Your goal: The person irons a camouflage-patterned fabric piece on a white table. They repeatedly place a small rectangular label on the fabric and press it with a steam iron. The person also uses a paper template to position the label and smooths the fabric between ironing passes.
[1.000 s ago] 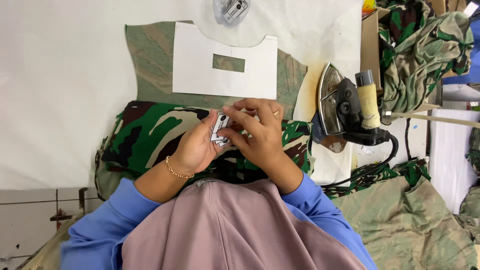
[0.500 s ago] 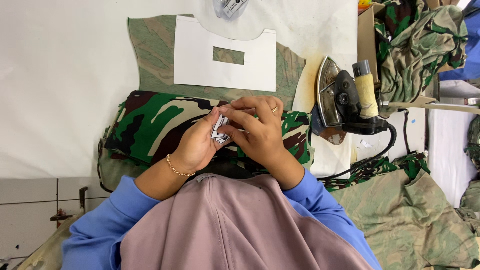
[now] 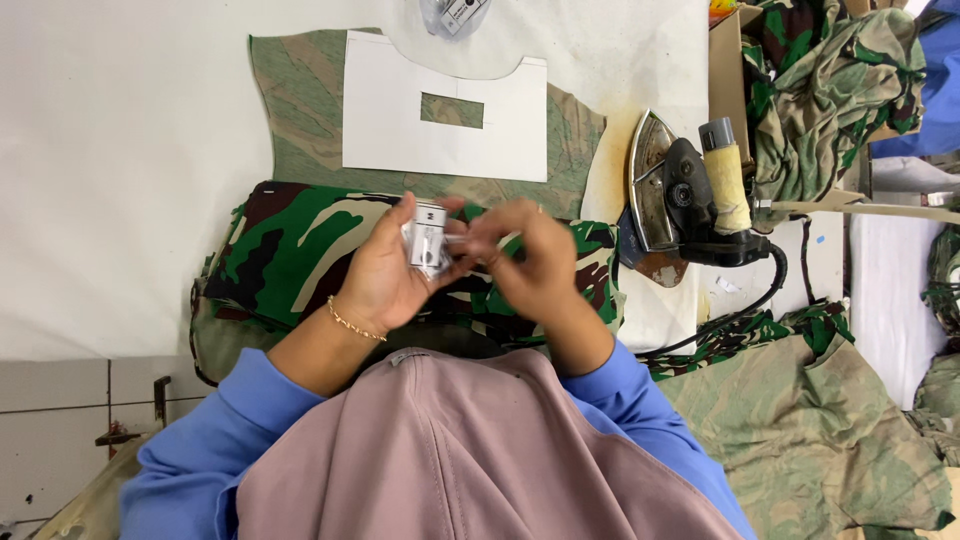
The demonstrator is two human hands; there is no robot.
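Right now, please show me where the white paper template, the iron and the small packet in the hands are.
white paper template (image 3: 400,135), head view, plain part left of its cut-out window.
iron (image 3: 648,180), head view, metal soleplate.
small silvery packet (image 3: 428,238), head view, its face above the left hand's fingers.

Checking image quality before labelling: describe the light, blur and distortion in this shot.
Head view: bright, even light, only soft shadows on the white table; right hand slightly motion-blurred, left hand and its small packet sharper; iron in focus; wide-angle lens bends the table edges near the frame borders.
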